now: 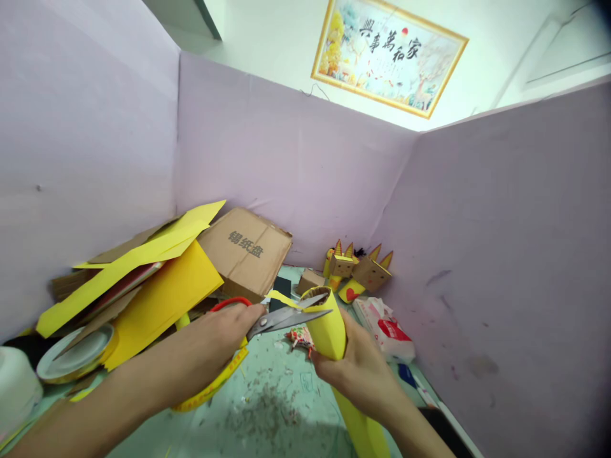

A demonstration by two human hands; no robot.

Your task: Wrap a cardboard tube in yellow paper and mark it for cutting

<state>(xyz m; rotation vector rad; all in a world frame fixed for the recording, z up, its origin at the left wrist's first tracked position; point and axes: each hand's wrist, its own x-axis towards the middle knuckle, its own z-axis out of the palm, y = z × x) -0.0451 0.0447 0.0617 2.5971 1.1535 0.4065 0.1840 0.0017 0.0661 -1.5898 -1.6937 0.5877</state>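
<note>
My left hand (226,334) is closed around the red handle of a pair of scissors (273,320), whose blades stand slightly parted. Those blades reach across the upper end of a tube wrapped in yellow paper (328,334). A thin yellow paper strip (281,297) sticks out to the left from the tube's rim, between the blades. The rim looks brown inside. Gripped in my right hand (356,362), the tube leans with its upper end away from me, its lower part running down past the wrist. Below my left hand is a yellow ring-shaped piece (214,385), partly hidden by the arm.
Yellow sheets and cardboard (157,280) are heaped at left beside a cardboard box (252,245). Box-headed paper figures (344,264) stand at the back, near a tissue pack (386,327). Tall lilac panels (286,152) enclose the table (267,407), which has scraps on it.
</note>
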